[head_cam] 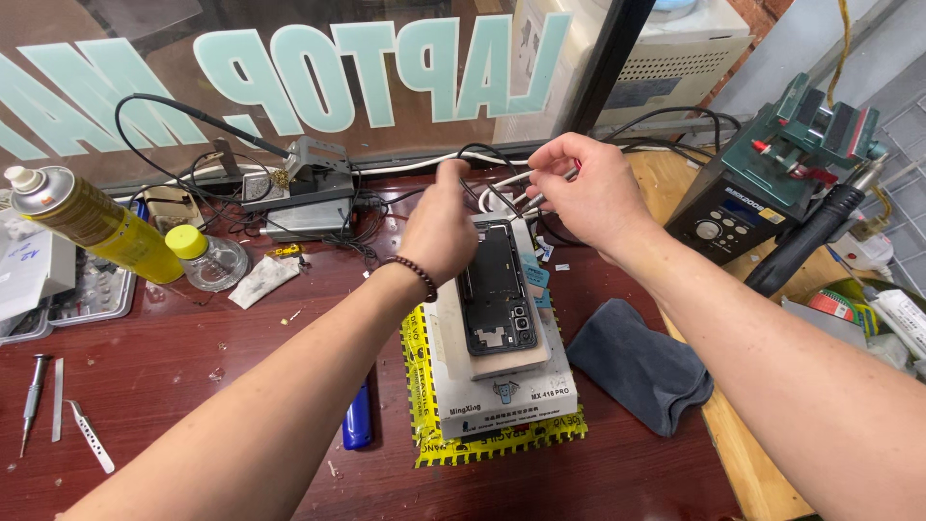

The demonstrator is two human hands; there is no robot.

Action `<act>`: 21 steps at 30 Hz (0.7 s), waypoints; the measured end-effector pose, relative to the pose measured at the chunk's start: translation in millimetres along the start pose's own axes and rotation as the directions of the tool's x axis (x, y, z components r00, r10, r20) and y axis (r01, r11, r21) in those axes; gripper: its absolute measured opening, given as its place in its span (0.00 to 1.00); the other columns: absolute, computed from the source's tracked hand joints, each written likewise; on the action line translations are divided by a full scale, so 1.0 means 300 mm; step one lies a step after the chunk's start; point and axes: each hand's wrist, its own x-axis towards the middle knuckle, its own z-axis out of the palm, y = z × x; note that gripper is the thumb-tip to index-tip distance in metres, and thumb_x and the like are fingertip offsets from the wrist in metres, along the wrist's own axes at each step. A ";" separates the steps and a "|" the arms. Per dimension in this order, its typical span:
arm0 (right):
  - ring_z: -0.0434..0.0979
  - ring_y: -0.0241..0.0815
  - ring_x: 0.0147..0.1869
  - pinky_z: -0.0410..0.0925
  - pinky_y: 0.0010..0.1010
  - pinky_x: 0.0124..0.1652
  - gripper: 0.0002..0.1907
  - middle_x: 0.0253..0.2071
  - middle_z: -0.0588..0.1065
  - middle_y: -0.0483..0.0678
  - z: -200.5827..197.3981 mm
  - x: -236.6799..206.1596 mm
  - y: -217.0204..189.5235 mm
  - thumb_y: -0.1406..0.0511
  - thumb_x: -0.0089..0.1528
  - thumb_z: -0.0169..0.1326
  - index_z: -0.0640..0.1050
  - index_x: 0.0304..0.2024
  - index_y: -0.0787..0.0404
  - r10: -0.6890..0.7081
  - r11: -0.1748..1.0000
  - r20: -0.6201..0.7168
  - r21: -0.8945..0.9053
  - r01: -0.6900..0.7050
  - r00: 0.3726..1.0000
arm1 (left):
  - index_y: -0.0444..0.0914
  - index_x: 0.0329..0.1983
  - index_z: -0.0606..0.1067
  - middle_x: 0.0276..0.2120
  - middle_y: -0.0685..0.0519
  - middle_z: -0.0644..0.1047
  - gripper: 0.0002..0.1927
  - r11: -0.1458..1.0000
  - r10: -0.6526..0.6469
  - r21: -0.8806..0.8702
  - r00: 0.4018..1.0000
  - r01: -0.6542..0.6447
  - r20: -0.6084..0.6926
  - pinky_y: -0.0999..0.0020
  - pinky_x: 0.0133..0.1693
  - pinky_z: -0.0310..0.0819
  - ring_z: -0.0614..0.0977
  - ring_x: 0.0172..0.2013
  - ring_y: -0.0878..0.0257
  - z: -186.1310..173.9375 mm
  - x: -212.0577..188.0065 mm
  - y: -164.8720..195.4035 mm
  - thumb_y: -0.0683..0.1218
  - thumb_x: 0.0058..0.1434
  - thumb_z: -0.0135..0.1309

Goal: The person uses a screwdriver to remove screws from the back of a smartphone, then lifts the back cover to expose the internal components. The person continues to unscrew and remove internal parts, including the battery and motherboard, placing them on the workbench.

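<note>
Head view: your left hand (439, 227) and right hand (588, 193) were raised over the far end of the opened phone (495, 289), which lay on a white block (502, 386) near the table's (174, 367) middle. Your right fingers (540, 174) pinched thin tweezers (535, 198); your left fingers were clenched, contents hidden. A grey cloth (637, 362) lay just beside the block.

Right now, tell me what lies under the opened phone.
The opened phone lies on a white box-shaped unit, itself on yellow striped tape. The left hand covers the unit's far corner.

Both forearms reach forward, the left hand (441, 230) fisted, the right hand (582, 193) pinching with its fingertips.
</note>
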 end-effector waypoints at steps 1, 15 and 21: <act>0.84 0.35 0.41 0.77 0.26 0.36 0.05 0.36 0.79 0.46 0.003 0.001 0.001 0.72 0.63 0.56 0.79 0.41 0.64 0.004 1.000 0.005 -0.007 -0.004 1.000 | 0.36 0.64 0.63 0.45 0.32 0.78 0.26 0.998 -0.068 -0.018 0.997 0.067 -0.032 0.46 0.50 0.73 0.80 0.47 0.36 -0.007 -0.005 -0.033 0.35 0.60 0.46; 0.84 0.36 0.39 0.75 0.30 0.40 0.06 0.35 0.81 0.48 0.006 0.017 -0.012 0.71 0.62 0.57 0.80 0.42 0.64 -0.097 0.968 0.051 -0.227 0.106 0.994 | 0.39 0.63 0.63 0.39 0.42 0.81 0.23 0.890 -0.391 -0.160 0.896 0.426 0.210 0.59 0.46 0.77 0.85 0.42 0.54 -0.063 -0.267 -0.137 0.37 0.64 0.46; 0.83 0.42 0.41 0.74 0.34 0.42 0.09 0.36 0.81 0.49 0.006 0.025 -0.082 0.68 0.58 0.57 0.79 0.42 0.62 -0.210 0.884 0.256 -0.362 0.295 0.944 | 0.39 0.63 0.63 0.37 0.45 0.82 0.23 0.920 -0.313 -0.178 0.928 0.349 0.202 0.59 0.44 0.78 0.85 0.40 0.54 -0.044 -0.285 -0.104 0.39 0.63 0.48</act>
